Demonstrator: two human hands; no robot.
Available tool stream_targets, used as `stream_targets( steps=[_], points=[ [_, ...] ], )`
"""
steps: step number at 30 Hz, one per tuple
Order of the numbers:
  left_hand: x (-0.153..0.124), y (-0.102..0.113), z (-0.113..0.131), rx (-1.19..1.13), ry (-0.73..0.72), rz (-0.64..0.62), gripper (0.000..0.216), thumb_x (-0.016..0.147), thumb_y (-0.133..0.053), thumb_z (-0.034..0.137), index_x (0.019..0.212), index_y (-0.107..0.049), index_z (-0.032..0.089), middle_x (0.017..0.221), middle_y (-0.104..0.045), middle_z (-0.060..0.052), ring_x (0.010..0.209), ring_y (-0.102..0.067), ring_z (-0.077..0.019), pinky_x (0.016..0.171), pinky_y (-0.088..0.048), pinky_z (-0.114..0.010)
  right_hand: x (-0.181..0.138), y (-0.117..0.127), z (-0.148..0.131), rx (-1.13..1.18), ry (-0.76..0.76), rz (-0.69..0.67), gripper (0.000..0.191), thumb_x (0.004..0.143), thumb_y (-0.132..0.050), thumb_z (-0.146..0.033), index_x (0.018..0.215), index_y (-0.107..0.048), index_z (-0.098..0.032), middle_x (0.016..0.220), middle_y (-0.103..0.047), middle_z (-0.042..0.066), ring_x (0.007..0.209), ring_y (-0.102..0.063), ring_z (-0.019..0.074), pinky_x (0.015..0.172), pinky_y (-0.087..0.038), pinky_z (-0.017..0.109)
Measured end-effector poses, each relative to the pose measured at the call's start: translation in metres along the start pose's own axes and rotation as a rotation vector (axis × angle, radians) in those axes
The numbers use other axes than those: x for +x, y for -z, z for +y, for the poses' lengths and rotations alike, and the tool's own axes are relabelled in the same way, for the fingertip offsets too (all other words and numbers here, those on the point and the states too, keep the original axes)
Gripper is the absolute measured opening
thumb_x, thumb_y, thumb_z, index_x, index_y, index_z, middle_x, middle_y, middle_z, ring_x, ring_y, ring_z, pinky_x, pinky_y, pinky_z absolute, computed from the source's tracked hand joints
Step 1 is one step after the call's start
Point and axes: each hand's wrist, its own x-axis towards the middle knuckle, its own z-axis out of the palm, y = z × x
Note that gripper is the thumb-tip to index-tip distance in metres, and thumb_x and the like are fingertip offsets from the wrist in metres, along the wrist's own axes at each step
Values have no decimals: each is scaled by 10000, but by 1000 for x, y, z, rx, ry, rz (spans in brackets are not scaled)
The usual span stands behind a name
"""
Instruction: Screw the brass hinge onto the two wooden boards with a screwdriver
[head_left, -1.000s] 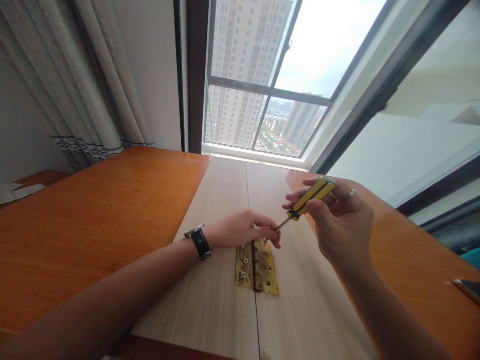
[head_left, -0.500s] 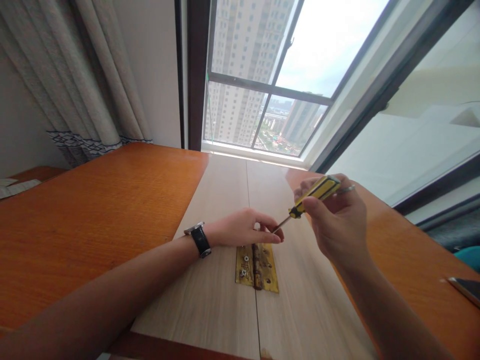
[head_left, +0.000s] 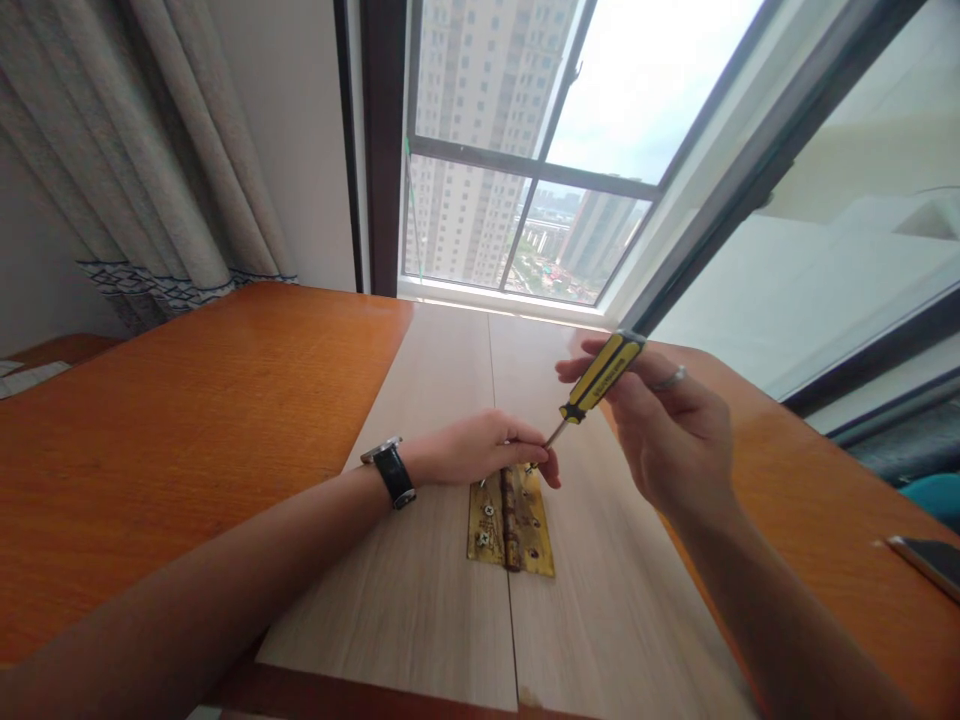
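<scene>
Steeper than before, the screwdriver (head_left: 589, 394), probably light, rigid and best held by its handle (head_left: 604, 374), is gripped in my right hand (head_left: 671, 430) near the hinge (head_left: 511, 522), in from the bench's (head_left: 784, 460) right edge, though I cannot tell whether my left hand (head_left: 491, 449) pinches anything.

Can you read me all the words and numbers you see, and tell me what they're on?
No word or number is clear enough to read.
Dark print on the yellow handle of the screwdriver: too small and blurred.
Dark marks on the hinge: too small to tell if they're letters.
</scene>
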Motion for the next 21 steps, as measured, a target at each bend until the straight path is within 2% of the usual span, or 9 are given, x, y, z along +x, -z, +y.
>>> stream_targets(
  steps=[4, 8, 12, 15, 18, 21],
  points=[
    [0, 0, 0, -5, -7, -9, 321, 1035, -456, 186, 974, -766, 128, 1001, -749, -52, 889, -647, -148, 825, -478, -230, 2, -1, 1, 34, -30, 1, 215, 912, -699, -364, 1113, -738, -297, 936, -773, 22, 900, -726, 206, 817, -602, 378],
    [1, -1, 3, -17, 25, -9, 265, 1019, -506, 204, 985, -757, 124, 996, -758, -55, 893, -659, -148, 817, -486, -228, 5, -4, 2, 137, -3, 30, 267, 771, -845, -346, 1002, -714, -311, 871, -715, -19, 818, -669, 165, 694, -575, 291],
    [0, -2, 5, -46, 45, -1, 237, 1019, -522, 216, 994, -743, 134, 1012, -770, -61, 960, -676, -153, 863, -497, -232, 5, -8, 0, 110, 8, 61, 296, 701, -894, -332, 911, -692, -279, 821, -617, -29, 749, -595, 148, 667, -535, 286],
    [1, -2, 2, -26, 23, 11, 268, 1029, -495, 198, 945, -741, 136, 997, -765, -54, 929, -673, -142, 857, -492, -224, 4, -7, -1, 51, 20, 13, 316, 748, -859, -403, 1000, -713, -280, 788, -587, -23, 744, -584, 157, 687, -527, 304],
    [1, -1, -1, 3, -4, 1, 288, 1033, -472, 182, 946, -741, 129, 1002, -759, -57, 900, -661, -138, 850, -485, -227, 3, -5, -2, 52, 33, -63, 451, 845, -716, -565, 1201, -698, -287, 912, -673, 24, 864, -630, 204, 767, -540, 357],
    [1, 0, -4, 3, -9, -17, 306, 1040, -444, 182, 961, -734, 128, 1021, -765, -63, 913, -656, -149, 864, -485, -240, 4, -2, -5, 141, -21, -86, 458, 941, -573, -562, 1288, -675, -282, 1023, -728, 51, 986, -655, 241, 835, -539, 392]
  ],
)
